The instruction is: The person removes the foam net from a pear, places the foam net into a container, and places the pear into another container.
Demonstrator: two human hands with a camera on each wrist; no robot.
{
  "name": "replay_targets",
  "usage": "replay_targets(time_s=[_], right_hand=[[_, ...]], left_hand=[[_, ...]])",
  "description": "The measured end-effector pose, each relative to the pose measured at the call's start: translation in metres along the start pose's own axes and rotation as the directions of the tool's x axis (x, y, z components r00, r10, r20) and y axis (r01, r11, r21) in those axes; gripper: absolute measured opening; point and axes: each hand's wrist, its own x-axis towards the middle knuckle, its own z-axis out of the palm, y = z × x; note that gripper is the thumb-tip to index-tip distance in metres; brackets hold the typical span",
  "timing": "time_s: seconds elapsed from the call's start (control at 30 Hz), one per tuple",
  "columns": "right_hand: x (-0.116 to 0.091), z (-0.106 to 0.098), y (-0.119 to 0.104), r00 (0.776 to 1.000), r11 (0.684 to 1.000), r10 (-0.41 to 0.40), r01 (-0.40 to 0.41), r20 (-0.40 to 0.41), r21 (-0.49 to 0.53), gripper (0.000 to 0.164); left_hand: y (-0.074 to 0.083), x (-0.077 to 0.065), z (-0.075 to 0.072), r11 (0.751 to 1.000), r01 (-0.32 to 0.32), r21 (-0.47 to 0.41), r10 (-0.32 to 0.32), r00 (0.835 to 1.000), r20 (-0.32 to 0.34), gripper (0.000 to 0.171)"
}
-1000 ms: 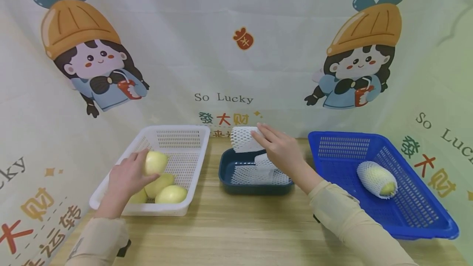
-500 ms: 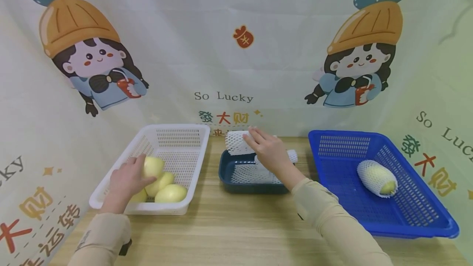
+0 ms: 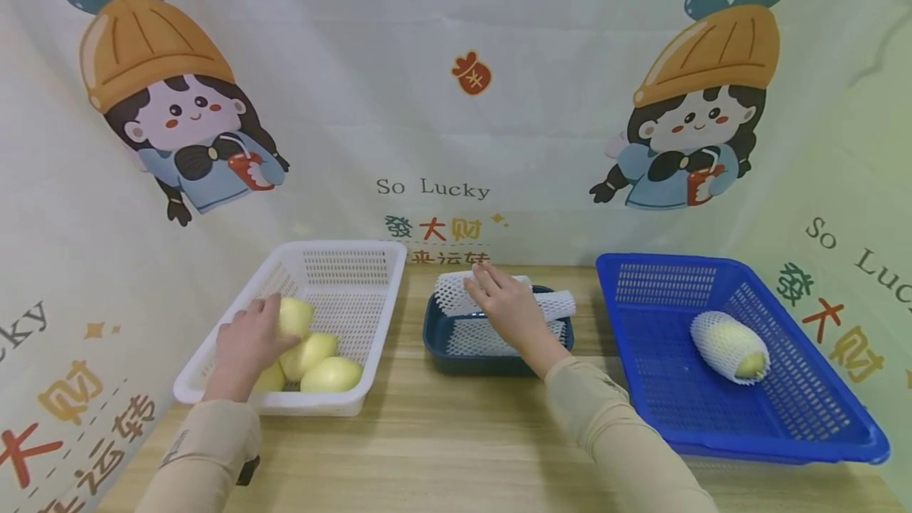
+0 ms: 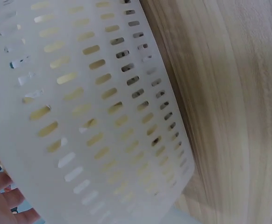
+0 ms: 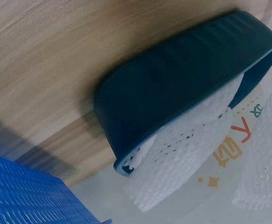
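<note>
Within hands [image 3: 247, 339] [image 3: 511, 309] | yellow fruit [image 3: 296, 317], foam sleeve [image 3: 454, 293] | right thumb apparently hidden

Looks like a screened-off booth, whether in a home or a workshop impossible to tell. Hung at the back and both sides with cartoon-printed cloth [image 3: 541, 117]; set out on a wood-grain table [image 3: 427, 450] with a white basket [image 3: 313, 404], a blue basket [image 3: 670, 374] and a dark tub [image 3: 477, 365].

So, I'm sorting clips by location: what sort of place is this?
Perhaps a makeshift fruit-packing station: a printed cloth backdrop, a white basket of pale fruit, a dark tray with foam sleeves.
</note>
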Motion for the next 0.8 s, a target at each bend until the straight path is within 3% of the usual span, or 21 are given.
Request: replay_targets(time_s=[0.17, 0.43, 0.57, 0.7, 0.8], right_hand=[[-0.003, 0.007, -0.001, 1.000, 1.000, 0.003, -0.003, -0.003, -0.004, 0.031], [-0.006, 0.015, -0.008, 1.000, 0.999, -0.023, 0.022, -0.022, -0.038, 0.029], [-0.013, 0.018, -0.015, 0.997, 1.000, -0.020, 0.021, 0.071, -0.020, 0.029], [-0.022, 0.022, -0.022, 0.981, 1.000, 0.000, -0.004, 0.196, 0.023, 0.031], [-0.027, 0.026, -0.025, 0.973, 0.999, 0.013, -0.023, 0.231, 0.038, 0.027]], left_hand=[[0.010, 0.011, 0.004, 0.999, -0.032, -0.013, 0.031, 0.999, -0.035, 0.081], [0.043, 0.028, 0.007, 0.998, -0.070, 0.010, 0.070, 0.998, 0.003, 0.082], [0.054, 0.032, 0.014, 0.997, -0.071, 0.039, 0.070, 0.997, 0.028, 0.081], [0.059, 0.033, 0.023, 0.996, -0.069, 0.058, 0.066, 0.997, 0.048, 0.079], [0.061, 0.034, 0.031, 0.996, -0.068, 0.063, 0.064, 0.996, 0.062, 0.078]])
